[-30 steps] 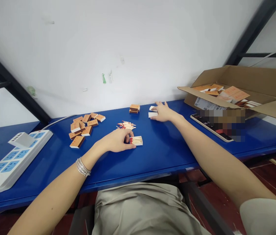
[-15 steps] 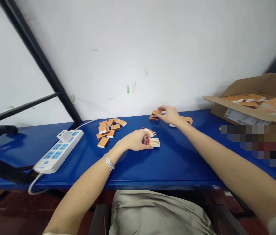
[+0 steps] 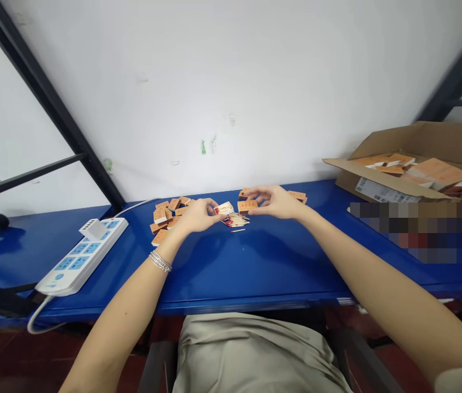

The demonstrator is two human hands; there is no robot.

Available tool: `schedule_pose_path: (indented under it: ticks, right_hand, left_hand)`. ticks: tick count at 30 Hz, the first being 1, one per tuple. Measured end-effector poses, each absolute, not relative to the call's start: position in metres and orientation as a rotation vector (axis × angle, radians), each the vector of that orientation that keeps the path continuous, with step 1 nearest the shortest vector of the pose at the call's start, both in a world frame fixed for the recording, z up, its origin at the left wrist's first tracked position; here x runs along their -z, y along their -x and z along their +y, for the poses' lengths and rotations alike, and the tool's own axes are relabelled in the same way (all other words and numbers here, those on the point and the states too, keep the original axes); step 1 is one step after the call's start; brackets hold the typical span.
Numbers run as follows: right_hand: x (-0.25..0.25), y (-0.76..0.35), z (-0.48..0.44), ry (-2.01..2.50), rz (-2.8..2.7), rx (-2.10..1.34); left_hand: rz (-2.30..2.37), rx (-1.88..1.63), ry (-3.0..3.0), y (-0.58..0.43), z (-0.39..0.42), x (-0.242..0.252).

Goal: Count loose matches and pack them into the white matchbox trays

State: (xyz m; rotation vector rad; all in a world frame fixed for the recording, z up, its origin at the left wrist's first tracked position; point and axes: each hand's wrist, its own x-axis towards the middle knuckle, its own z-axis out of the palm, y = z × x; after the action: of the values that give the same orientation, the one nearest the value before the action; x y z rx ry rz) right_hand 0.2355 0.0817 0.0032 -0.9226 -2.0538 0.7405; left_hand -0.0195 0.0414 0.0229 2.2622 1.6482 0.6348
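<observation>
Left hand [image 3: 198, 216] holds 1 matchbox tray [image 3: 225, 208].

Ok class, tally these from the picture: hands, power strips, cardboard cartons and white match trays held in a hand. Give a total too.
Hands: 2 (left hand, right hand)
Power strips: 1 (power strip)
Cardboard cartons: 1 (cardboard carton)
White match trays in a hand: 1 (white matchbox tray)
Total: 5

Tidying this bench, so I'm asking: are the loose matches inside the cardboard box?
No, the loose matches lie on the blue table, well away from the cardboard box.
</observation>
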Motion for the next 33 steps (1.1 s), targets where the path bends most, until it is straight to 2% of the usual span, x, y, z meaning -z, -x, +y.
schedule_pose_path:
  ticks: [24,33]
  right_hand:
    - [-0.0002,-0.2326,0.0812,0.951,-2.119,-0.697]
    - [0.0016,-0.2325,0.0813,0.846,-2.054,-0.774]
  left_hand:
    - [1.580,-0.684,-2.194,0.0125,0.0357,-0.0260]
    - [1.365,-0.677,-2.202,0.0149,0.0414,-0.0204]
